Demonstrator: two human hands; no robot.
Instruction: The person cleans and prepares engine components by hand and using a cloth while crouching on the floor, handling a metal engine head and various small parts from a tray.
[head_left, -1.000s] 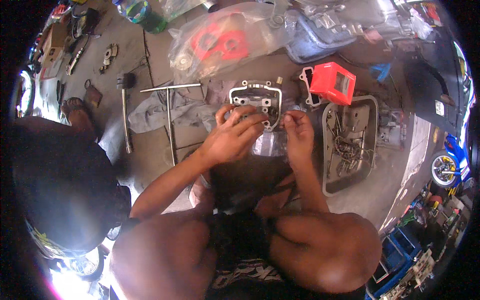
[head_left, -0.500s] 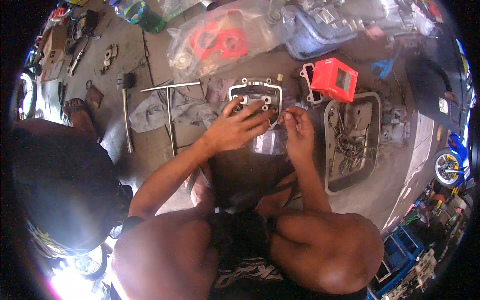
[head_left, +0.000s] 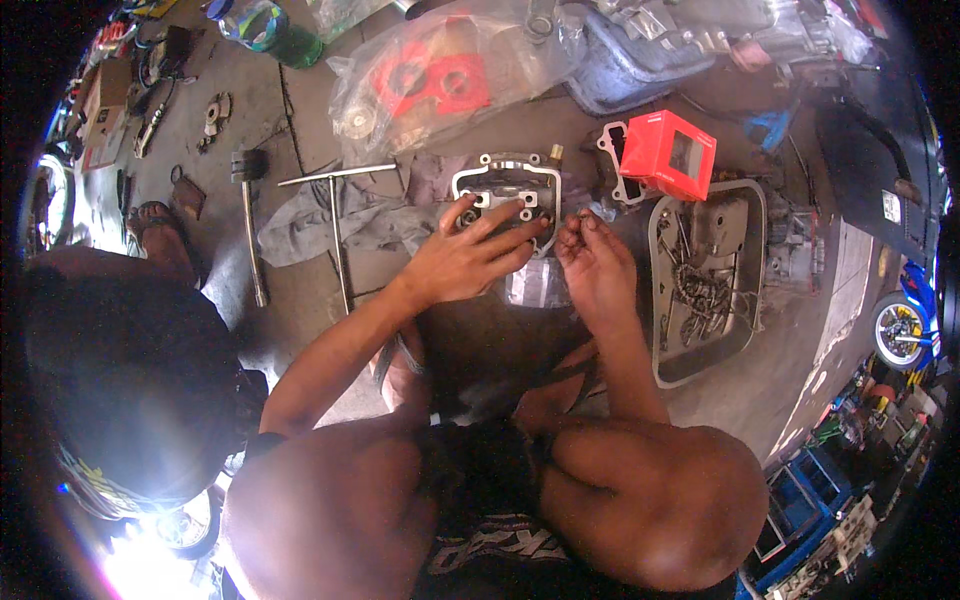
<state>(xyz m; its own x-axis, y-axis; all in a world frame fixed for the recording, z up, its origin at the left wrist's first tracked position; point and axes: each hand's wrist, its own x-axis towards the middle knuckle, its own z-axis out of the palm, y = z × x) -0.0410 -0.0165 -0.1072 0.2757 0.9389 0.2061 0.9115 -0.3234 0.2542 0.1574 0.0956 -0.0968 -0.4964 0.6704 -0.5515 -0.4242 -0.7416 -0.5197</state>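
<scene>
In front of me lies an engine cylinder head [head_left: 557, 192] with a pale gasket rim and bolted metal parts inside. My left hand [head_left: 463, 260] rests over its near left part, fingers spread across it and hiding some of it. Close by the right edge, my right hand [head_left: 602, 268] is raised with fingertips drawn together. Whatever may be in those fingertips is too small to make out. Below the cylinder head, between my hands, sits a clear plastic packet [head_left: 536, 284].
A red box [head_left: 652, 150] stands beside a flat gasket [head_left: 612, 165]. To the right, a grey tray [head_left: 655, 300] holds a chain and metal parts. Leftward lie a T-handle wrench [head_left: 338, 235], a socket bar [head_left: 250, 230] and a grey rag [head_left: 295, 225]. Another person [head_left: 130, 370] sits close on my left.
My right hand has turned slightly, its fingers closing nearer together beside the cylinder head. My left hand stays on the part. The view has shifted a little.
</scene>
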